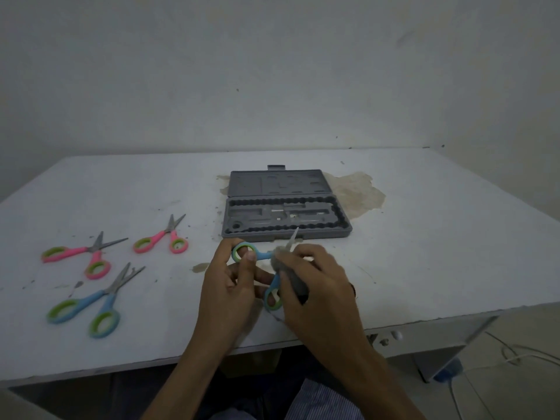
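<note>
My left hand [231,278] holds a pair of blue scissors with green-lined handles [260,256] just above the table, thumb pressed on the upper ring. My right hand [315,277] grips a grey cloth or pad [292,278] against the scissors where the handles meet the blades. One blade tip [294,236] sticks out past my right hand toward the grey case. The lower ring [272,300] shows between my hands. The rest of the blades is hidden.
An open grey tool case [286,204] lies behind my hands. On the left of the white table [424,237] lie two pink scissors [83,253] [163,237] and one larger blue pair [91,304]. The table's front edge runs close below my wrists.
</note>
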